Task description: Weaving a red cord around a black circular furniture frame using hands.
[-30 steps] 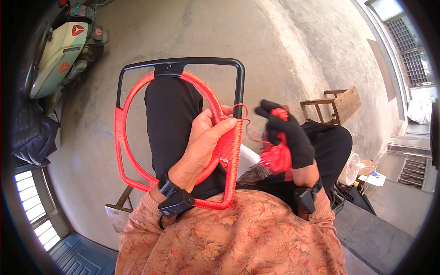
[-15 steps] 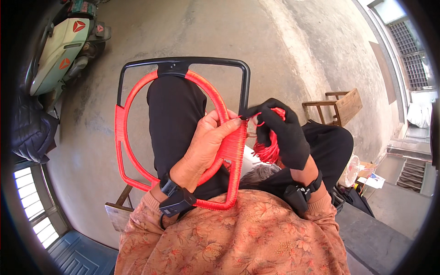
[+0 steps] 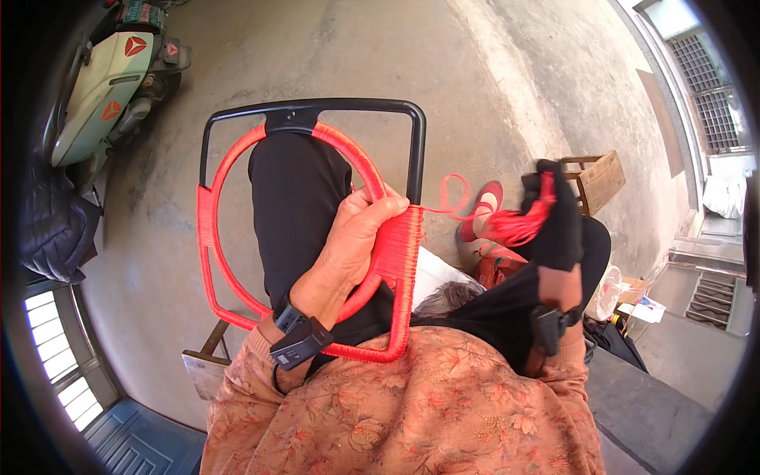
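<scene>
On my lap rests a black metal frame (image 3: 348, 104) with a round ring inside a squarish outline. Glossy red cord wrapping (image 3: 398, 245) covers the ring and the lower part of the outline, while the top bar and upper sides are bare black. My bare left hand (image 3: 352, 226) grips the ring and wrapped band on the right side, thumb pressed on the top edge of the wrapping. Out to the right, my black-gloved right hand (image 3: 556, 218), blurred by motion, holds a loose bundle of red cord (image 3: 518, 227). A looped strand runs from the bundle to the frame.
A small wooden stool (image 3: 602, 184) stands at the right, with a red shoe (image 3: 491, 196) beyond my right knee. Another wooden seat (image 3: 207, 366) is at lower left. A pale scooter (image 3: 103, 99) is parked at upper left. Bags and papers (image 3: 645, 310) lie at right.
My right hand has swung right, away from the frame, with the cord bundle, drawing out a longer strand. My left hand keeps its grip; the frame shifted slightly left.
</scene>
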`<state>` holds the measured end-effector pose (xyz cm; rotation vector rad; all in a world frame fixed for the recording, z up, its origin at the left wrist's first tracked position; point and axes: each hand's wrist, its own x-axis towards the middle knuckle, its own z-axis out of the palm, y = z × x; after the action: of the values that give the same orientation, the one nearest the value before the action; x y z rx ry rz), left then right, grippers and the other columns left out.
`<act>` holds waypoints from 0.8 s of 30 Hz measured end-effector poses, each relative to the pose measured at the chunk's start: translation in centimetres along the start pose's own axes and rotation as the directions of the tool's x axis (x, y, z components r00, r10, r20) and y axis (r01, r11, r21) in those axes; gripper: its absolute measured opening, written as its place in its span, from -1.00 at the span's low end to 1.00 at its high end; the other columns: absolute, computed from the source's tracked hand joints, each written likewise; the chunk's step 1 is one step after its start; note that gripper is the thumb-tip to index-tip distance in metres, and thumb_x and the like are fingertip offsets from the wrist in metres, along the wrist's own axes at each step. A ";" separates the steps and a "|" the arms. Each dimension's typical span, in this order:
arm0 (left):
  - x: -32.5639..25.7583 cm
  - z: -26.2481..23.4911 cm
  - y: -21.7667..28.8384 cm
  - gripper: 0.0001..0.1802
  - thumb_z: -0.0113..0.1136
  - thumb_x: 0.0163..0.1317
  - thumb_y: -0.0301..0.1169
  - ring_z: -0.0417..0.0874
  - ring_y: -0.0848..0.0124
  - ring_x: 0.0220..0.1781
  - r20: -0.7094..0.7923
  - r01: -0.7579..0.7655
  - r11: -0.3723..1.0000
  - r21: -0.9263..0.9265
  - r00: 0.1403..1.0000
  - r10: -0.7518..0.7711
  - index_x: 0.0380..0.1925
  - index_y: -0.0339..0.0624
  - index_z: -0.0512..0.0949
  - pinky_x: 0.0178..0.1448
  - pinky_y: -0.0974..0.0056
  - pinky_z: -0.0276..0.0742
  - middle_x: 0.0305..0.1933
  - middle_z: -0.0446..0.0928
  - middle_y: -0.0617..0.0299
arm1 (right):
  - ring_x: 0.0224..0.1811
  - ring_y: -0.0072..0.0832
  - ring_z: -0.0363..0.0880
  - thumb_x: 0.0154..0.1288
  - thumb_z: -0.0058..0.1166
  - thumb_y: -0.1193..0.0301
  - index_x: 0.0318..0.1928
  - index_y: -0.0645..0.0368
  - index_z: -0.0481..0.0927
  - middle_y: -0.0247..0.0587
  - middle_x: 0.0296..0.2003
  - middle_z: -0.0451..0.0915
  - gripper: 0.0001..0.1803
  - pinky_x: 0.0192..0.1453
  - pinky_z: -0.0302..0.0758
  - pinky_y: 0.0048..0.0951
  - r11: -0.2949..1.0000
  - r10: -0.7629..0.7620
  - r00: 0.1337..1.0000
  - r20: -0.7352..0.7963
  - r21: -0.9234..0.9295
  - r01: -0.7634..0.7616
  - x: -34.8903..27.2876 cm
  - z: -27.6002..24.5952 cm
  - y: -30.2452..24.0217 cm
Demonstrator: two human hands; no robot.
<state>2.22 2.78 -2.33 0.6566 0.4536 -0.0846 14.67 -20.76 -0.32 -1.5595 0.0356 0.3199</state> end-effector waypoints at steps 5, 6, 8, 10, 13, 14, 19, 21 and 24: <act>-0.2 -0.2 -0.1 -0.93 0.14 0.30 -0.46 0.66 0.37 -0.45 0.016 0.009 1.000 0.022 1.000 -0.009 -0.34 -0.22 0.51 -0.35 0.30 0.64 -0.42 0.60 0.15 | -0.39 -0.56 0.52 0.45 -0.02 0.30 0.04 0.13 0.55 -0.33 -0.32 0.58 -0.73 -0.33 0.45 -0.52 0.985 -0.023 0.974 -0.226 0.161 0.061 2.8 -9.8 -1.6; -0.3 -0.1 -0.1 -0.93 0.14 0.31 -0.46 0.66 0.37 -0.45 0.012 0.023 0.999 0.033 1.000 -0.024 -0.34 -0.22 0.51 -0.35 0.30 0.64 -0.42 0.60 0.15 | -0.38 -0.57 0.52 0.45 -0.01 0.29 0.06 0.12 0.55 -0.34 -0.32 0.58 -0.72 -0.32 0.46 -0.52 0.980 -0.018 0.959 -0.284 0.186 0.073 3.2 -11.9 -1.6; -0.3 0.2 -0.2 -0.92 0.14 0.31 -0.45 0.66 0.37 -0.45 -0.011 0.019 1.000 0.023 1.000 -0.019 -0.28 -0.22 0.50 -0.35 0.30 0.63 -0.42 0.59 0.16 | -0.36 -0.57 0.52 0.45 0.00 0.28 0.08 0.10 0.55 -0.37 -0.32 0.58 -0.71 -0.30 0.47 -0.52 0.967 0.002 0.926 -0.377 0.237 0.095 3.5 -15.0 -1.5; -0.3 0.6 -0.3 -0.90 0.14 0.32 -0.44 0.65 0.37 -0.46 -0.061 0.015 1.000 -0.006 0.998 -0.015 -0.24 -0.22 0.50 -0.35 0.31 0.63 -0.42 0.59 0.17 | -0.33 -0.57 0.53 0.45 0.00 0.27 0.11 0.08 0.55 -0.40 -0.32 0.58 -0.69 -0.27 0.47 -0.51 0.961 -0.056 0.890 -0.453 0.216 0.170 3.3 -15.6 -1.2; -0.5 0.9 -0.4 -0.82 0.15 0.33 -0.39 0.65 0.42 -0.35 -0.084 -0.009 0.999 -0.049 0.996 0.004 -0.14 -0.22 0.47 -0.23 0.32 0.63 -0.32 0.58 0.18 | -0.27 -0.54 0.53 0.42 0.04 0.27 0.14 0.08 0.53 -0.38 -0.27 0.57 -0.66 -0.21 0.47 -0.49 0.975 0.035 0.967 -0.252 0.221 0.023 1.8 -10.8 -0.4; -0.5 0.9 -0.5 -0.79 0.15 0.33 -0.38 0.64 0.44 -0.29 -0.119 -0.030 1.000 -0.002 0.992 0.030 -0.11 -0.22 0.46 -0.18 0.32 0.62 -0.27 0.57 0.19 | -0.24 -0.53 0.52 0.41 0.05 0.27 0.15 0.08 0.52 -0.37 -0.25 0.56 -0.64 -0.19 0.47 -0.48 0.983 0.047 0.988 -0.147 0.183 -0.020 1.2 -8.0 -0.1; -0.1 1.0 -1.1 -0.66 0.16 0.34 -0.34 0.54 0.50 -0.05 -0.170 -0.147 0.966 0.214 0.968 0.185 0.02 -0.24 0.40 0.04 0.33 0.53 -0.09 0.48 0.25 | -0.10 -0.47 0.51 0.33 0.13 0.27 0.19 0.10 0.48 -0.29 -0.13 0.54 -0.56 -0.06 0.46 -0.42 0.984 0.162 0.917 0.363 0.014 -0.179 -1.1 5.9 2.8; -0.2 1.0 -1.1 -0.64 0.17 0.33 -0.34 0.54 0.50 -0.05 -0.146 -0.111 0.971 0.212 0.979 0.144 0.04 -0.26 0.37 0.03 0.34 0.53 -0.09 0.46 0.24 | -0.04 -0.44 0.50 0.30 0.16 0.28 0.20 0.10 0.47 -0.26 -0.08 0.53 -0.52 -0.01 0.46 -0.40 0.983 0.161 0.885 0.436 0.005 -0.181 -1.2 8.6 3.7; -0.3 0.8 -0.6 -0.70 0.19 0.32 -0.36 0.61 0.46 -0.21 -0.121 -0.013 0.987 0.160 0.992 0.033 -0.03 -0.25 0.42 -0.13 0.33 0.59 -0.19 0.52 0.23 | 0.04 -0.40 0.49 0.26 0.21 0.28 0.23 0.11 0.44 -0.21 -0.01 0.52 -0.46 0.07 0.45 -0.37 0.987 0.120 0.886 0.448 0.044 -0.156 -0.5 10.1 4.5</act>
<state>2.08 1.77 -2.01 0.8268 0.5622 -0.0585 11.39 -10.98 -4.45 -1.3764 -0.1976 0.7752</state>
